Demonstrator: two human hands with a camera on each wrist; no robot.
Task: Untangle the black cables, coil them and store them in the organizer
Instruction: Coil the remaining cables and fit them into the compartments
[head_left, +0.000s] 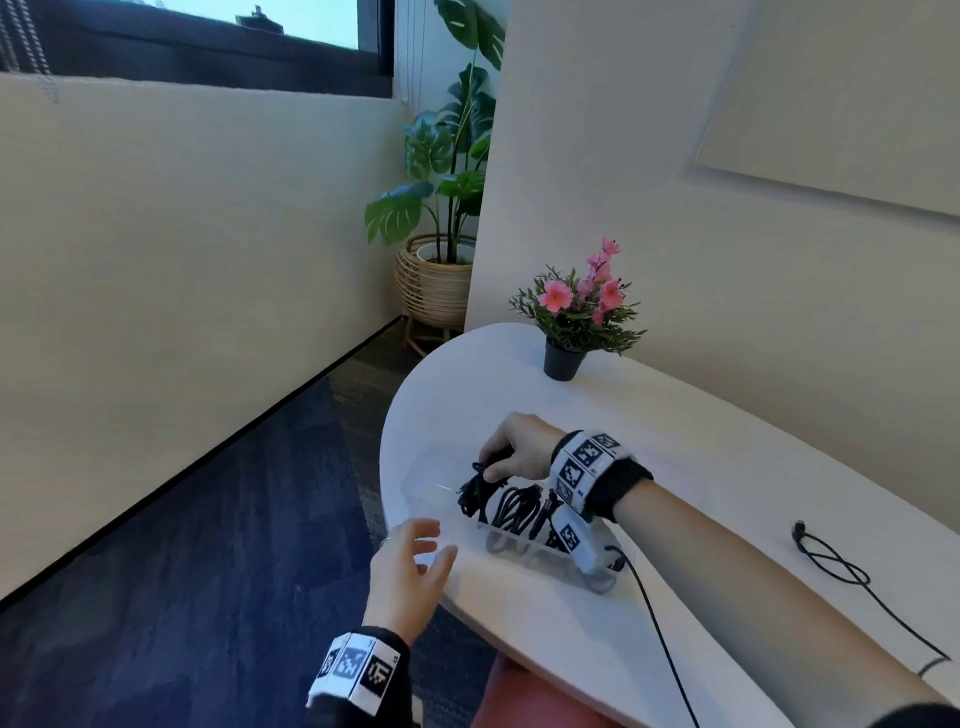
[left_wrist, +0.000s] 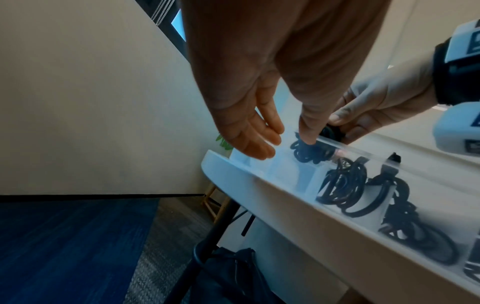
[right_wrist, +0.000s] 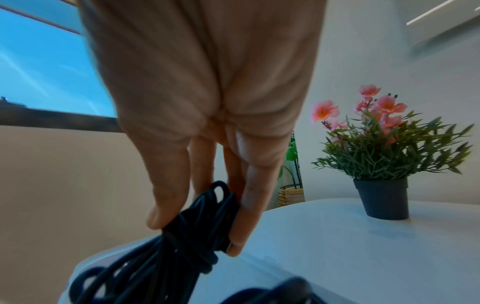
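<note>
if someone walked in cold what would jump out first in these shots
First, the right hand pinching a coiled black cable and lowering it into the clear organizer at the table's near edge, where other coils already sit in compartments. Next, the left hand hovers open beside the organizer. Then the pink potted flowers at the far end, and one loose cable on the table to the right.

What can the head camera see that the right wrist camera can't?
Only the head view shows the left hand, open by the table edge, and a loose cable lying on the table. Only the right wrist view shows the fingers pinching the coil up close. Both show the right hand, the coil, the flower pot and the window.
</note>
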